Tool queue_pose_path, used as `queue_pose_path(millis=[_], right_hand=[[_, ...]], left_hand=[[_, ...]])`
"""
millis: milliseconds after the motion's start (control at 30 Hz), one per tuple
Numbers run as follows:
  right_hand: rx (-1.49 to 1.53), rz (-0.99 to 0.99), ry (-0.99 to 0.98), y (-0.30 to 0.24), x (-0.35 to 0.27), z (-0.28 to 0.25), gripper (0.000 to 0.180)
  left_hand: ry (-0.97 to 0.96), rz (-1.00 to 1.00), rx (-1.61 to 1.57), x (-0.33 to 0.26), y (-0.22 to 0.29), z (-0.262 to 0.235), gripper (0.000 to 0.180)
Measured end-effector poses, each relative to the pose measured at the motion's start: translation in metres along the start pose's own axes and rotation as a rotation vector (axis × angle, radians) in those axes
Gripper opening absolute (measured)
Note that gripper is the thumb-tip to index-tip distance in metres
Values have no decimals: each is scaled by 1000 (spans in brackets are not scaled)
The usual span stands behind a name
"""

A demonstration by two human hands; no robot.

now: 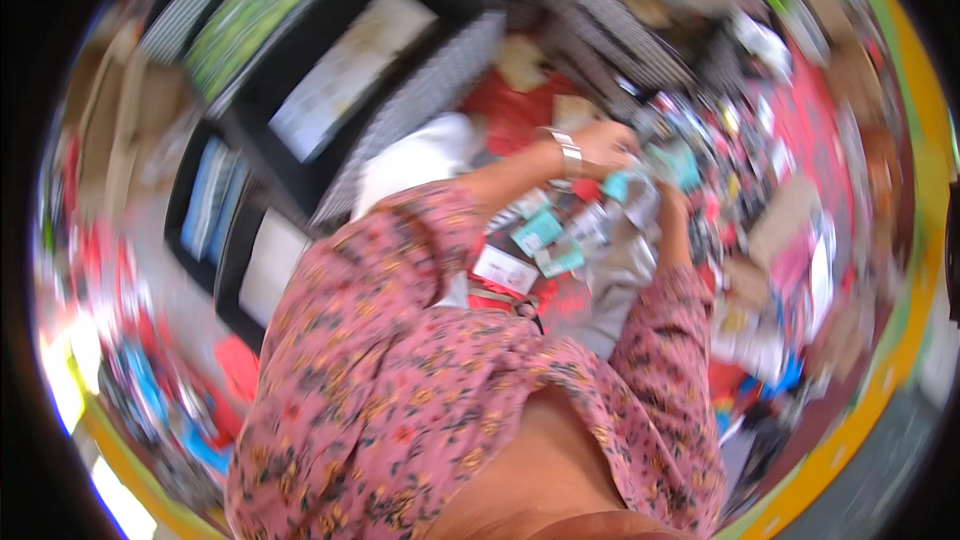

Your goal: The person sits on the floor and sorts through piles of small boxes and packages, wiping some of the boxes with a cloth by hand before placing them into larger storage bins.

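Observation:
My left hand (605, 147), with a pale band on its wrist, reaches in from the left, its fingers curled. Just below it is a small teal piece (616, 185). Close by on the right, my right hand (672, 205) is beside a crumpled clear plastic bag (640, 215). Motion smears the right fingers, and what the left fingers hold is hidden. Beneath my hands lie a teal card packet (538, 231), a second teal packet (560, 258) and a white card (505, 269). Grey fabric (605, 305) lies near my right sleeve.
A dark bin (405, 90) with patterned sides stands at the upper left, a pale sheet in it. A smaller dark box (205, 205) holds folded blue cloth. Dark baskets (620, 30) are at the top. Small mixed items (725, 155) spread right over a red surface. Yellow edging (915, 270) curves along the right.

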State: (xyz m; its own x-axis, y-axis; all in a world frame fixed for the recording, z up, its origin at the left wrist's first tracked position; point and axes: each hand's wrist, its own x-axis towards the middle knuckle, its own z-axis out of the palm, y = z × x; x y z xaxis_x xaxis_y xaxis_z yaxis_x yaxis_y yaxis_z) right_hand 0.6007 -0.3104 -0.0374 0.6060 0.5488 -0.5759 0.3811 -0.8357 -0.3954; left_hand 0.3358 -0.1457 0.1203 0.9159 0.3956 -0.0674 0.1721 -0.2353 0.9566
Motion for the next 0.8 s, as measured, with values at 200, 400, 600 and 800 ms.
queue_pose_path(millis=[200,400,600,800], right_hand=[[322,223,-27,-36,-9,37,40],[130,67,4,8,6,43,35],[-189,236,209,-26,-22,47,35],[57,-130,-11,-77,-14,59,42]], left_hand=[[-109,-118,-27,-19,10,-4,32],[-180,-124,60,-14,17,5,35],[-129,-233,67,-25,2,-4,32],[62,-173,-280,-26,18,-23,34]])
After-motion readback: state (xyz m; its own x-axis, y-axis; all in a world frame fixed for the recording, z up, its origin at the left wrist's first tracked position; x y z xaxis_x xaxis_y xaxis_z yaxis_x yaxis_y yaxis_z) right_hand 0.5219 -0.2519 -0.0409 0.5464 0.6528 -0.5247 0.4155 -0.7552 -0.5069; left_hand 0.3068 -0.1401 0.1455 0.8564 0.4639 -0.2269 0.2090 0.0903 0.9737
